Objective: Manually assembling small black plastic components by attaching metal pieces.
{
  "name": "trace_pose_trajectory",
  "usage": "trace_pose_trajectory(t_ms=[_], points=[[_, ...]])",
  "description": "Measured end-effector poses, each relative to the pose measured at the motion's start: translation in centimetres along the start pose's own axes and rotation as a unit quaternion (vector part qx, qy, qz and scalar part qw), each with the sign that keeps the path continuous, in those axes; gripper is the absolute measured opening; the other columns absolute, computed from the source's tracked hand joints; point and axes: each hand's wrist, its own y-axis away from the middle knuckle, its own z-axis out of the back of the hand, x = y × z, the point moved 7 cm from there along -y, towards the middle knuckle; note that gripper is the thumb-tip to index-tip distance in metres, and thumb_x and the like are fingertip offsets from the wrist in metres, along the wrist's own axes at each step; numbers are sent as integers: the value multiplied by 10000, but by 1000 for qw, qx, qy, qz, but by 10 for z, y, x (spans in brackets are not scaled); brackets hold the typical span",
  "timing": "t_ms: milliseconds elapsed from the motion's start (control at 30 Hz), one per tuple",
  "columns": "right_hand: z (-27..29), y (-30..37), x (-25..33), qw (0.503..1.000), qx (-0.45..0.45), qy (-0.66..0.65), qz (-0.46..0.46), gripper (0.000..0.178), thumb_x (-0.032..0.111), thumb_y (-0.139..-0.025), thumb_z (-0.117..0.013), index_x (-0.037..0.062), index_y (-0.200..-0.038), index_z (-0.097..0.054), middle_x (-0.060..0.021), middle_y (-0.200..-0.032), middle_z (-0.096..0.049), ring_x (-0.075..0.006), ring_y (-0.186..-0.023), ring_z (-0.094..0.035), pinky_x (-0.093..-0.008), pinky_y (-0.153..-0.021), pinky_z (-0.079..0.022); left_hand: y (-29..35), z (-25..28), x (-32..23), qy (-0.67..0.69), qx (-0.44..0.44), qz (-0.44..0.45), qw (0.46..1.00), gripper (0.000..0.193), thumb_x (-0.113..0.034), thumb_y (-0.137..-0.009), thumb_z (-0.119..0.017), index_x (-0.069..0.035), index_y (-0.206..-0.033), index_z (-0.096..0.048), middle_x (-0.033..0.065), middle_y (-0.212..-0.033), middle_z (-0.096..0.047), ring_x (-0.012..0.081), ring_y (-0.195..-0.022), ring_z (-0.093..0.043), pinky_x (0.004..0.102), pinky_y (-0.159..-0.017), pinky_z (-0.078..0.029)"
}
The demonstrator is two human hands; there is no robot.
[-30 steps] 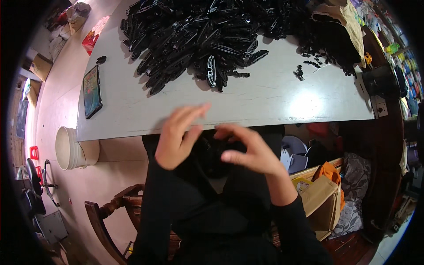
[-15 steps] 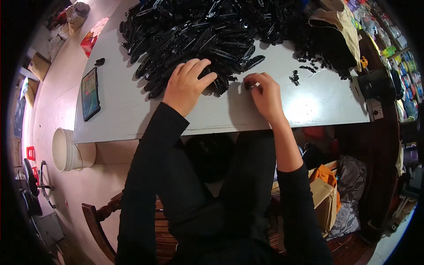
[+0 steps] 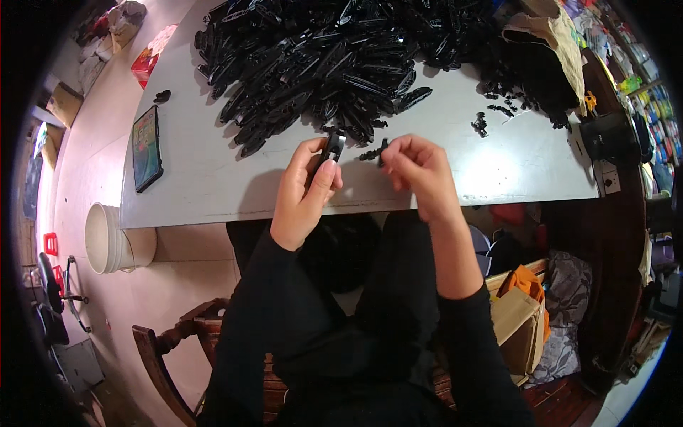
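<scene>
My left hand (image 3: 300, 196) is closed round an elongated, glossy black plastic piece (image 3: 334, 148), thumb along its near side, above the front part of the table. To its right, my right hand (image 3: 427, 174) pinches a small dark part (image 3: 385, 151) between thumb and fingertips; the fingers cover most of it. A short row of small black bits (image 3: 370, 154) lies on the table between the hands. Just beyond them spreads a big heap of long black plastic pieces (image 3: 299, 78), all much like the one in my left hand.
The grey-white table (image 3: 213, 192) carries a phone (image 3: 146, 149) at the left. Small black parts (image 3: 480, 125) lie at the right, near an opened paper sack (image 3: 551, 39). A white bucket (image 3: 102, 238) stands on the floor, and a wooden chair (image 3: 153, 349) is beneath me.
My left hand has drawn back from the heap toward me, now with a long black piece in it. My right hand has moved slightly nearer and left, still pinching a small part.
</scene>
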Motion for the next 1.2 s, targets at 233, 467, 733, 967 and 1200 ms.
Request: trace_pose_trajectory(t_ms=[233,467,733,967,1200], points=[[-45,39,10,985,83,-154,4,120,120,-824,-647,35,-839,-564,6,-686,-576,-60,-553,-547,-161,-456,-360,14,-12,5,42,-1,37,998,418,-238,-957,-395,-33,-1319,-346,2,-879,-503,42,-658,-398,173,-576,-343],[-44,48,16,991,80,-104,23,50,18,-821,-566,-6,-864,-574,-3,-742,-563,-47,-590,-515,-167,-503,-389,18,-16,8,54,45,13,997,528,-198,-942,-363,-56,-1420,-190,49,-1122,-475,66,-750,-422,192,-650,-388],[-38,51,25,988,21,34,148,137,10,-826,-589,-8,-961,-575,-7,-786,-553,-51,-636,-538,-173,-538,-415,24,-31,7,-19,102,-11,995,565,-162,-922,-411,-27,-1422,-182,51,-1159,-439,89,-932,-440,197,-803,-366],[-38,48,-6,985,60,-161,-21,217,122,-787,-695,25,-913,-547,-2,-726,-557,-49,-592,-521,-161,-479,-337,34,-37,4,32,117,21,992,577,-170,-918,-434,-81,-1431,-186,-3,-852,-456,56,-688,-380,182,-600,-323],[-27,53,-19,977,17,-213,-8,129,111,-794,-641,46,-851,-546,-29,-769,-562,-78,-644,-519,-200,-529,-372,39,-18,3,-164,100,10,981,575,-116,-864,-544,-62,-1387,-312,17,-838,-542,91,-735,-467,228,-670,-414]])
